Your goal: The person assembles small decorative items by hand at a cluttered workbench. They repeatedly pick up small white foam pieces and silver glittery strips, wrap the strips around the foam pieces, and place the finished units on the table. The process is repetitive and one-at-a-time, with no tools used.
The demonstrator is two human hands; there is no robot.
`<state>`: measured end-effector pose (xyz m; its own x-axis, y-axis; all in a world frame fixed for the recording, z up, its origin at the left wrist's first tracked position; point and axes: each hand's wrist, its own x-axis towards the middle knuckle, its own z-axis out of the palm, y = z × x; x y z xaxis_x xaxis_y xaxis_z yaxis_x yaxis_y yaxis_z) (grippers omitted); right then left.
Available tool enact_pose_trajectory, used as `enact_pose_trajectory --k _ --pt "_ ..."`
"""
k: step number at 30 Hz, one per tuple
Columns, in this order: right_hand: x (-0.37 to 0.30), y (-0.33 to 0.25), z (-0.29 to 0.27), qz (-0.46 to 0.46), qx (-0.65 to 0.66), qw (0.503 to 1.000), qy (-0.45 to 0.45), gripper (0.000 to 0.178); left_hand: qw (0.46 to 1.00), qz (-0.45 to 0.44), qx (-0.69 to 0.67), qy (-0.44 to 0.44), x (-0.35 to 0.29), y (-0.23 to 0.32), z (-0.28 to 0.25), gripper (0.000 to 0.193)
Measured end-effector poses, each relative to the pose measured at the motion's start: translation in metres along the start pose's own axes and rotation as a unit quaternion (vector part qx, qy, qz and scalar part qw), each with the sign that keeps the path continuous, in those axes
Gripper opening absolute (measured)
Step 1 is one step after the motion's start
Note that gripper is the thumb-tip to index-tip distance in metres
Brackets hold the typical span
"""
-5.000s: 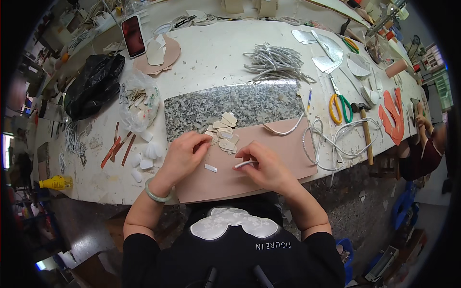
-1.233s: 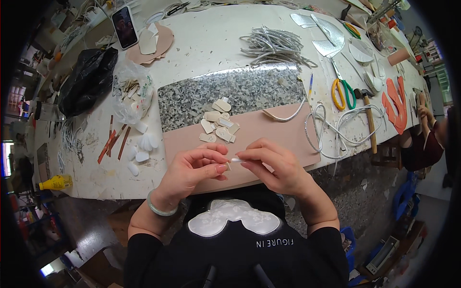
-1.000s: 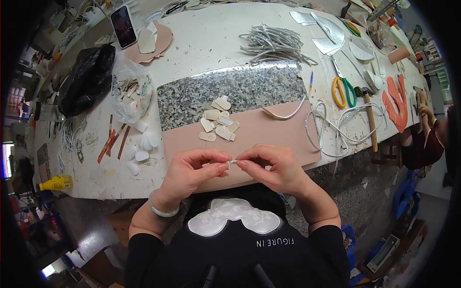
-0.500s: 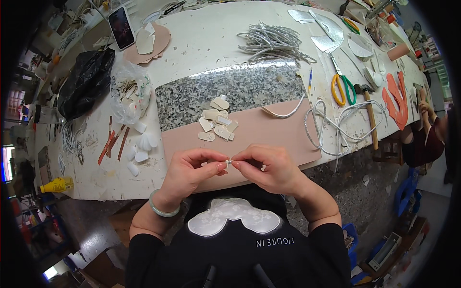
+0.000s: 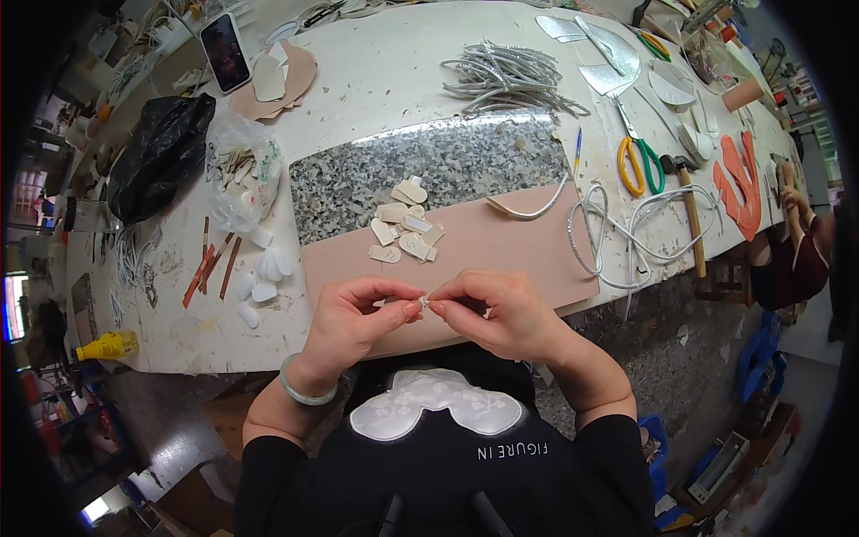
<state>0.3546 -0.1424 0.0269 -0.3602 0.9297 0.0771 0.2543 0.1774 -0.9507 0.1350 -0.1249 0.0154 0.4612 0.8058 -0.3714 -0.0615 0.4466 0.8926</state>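
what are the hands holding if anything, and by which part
Left hand and right hand pinch a small whitish piece; by which part cannot be told.

The person's left hand [image 5: 356,313] and right hand [image 5: 501,309] meet at the fingertips above a pink sheet [image 5: 528,237], pinching a small whitish piece [image 5: 425,303], mostly hidden. Beyond them, a loose pile of cream tabs [image 5: 415,246] spans the sheet's edge onto a speckled slab [image 5: 358,183]. Scissors [image 5: 633,139] lie at right, near a hammer [image 5: 693,224].

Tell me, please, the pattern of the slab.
The slab is speckled grey, black and white: head view.
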Motion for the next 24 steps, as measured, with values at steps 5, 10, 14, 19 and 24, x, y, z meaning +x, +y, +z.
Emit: enact_pose_trajectory --k 5,10,14,19,24 --pt "-0.001 0.002 0.000 0.076 0.051 0.996 -0.024 0.013 0.998 0.043 0.039 0.013 0.000 -0.006 0.001 0.023" --pt "0.006 0.003 0.004 0.042 -0.031 0.997 -0.066 0.019 0.999 0.012 0.045 -0.012 -0.006 -0.003 0.005 0.036" --pt "0.004 0.009 0.013 0.040 -0.066 0.993 -0.085 0.018 0.998 -0.015 0.048 -0.023 -0.013 -0.001 0.000 0.042" --pt "0.007 -0.002 0.019 0.003 -0.054 0.991 -0.120 0.013 0.998 -0.032 -0.015 0.048 -0.025 0.001 -0.024 0.040" --pt "0.008 -0.012 0.014 -0.049 -0.012 0.994 -0.095 0.012 0.924 0.070 0.179 0.331 -0.049 -0.002 -0.102 0.028"
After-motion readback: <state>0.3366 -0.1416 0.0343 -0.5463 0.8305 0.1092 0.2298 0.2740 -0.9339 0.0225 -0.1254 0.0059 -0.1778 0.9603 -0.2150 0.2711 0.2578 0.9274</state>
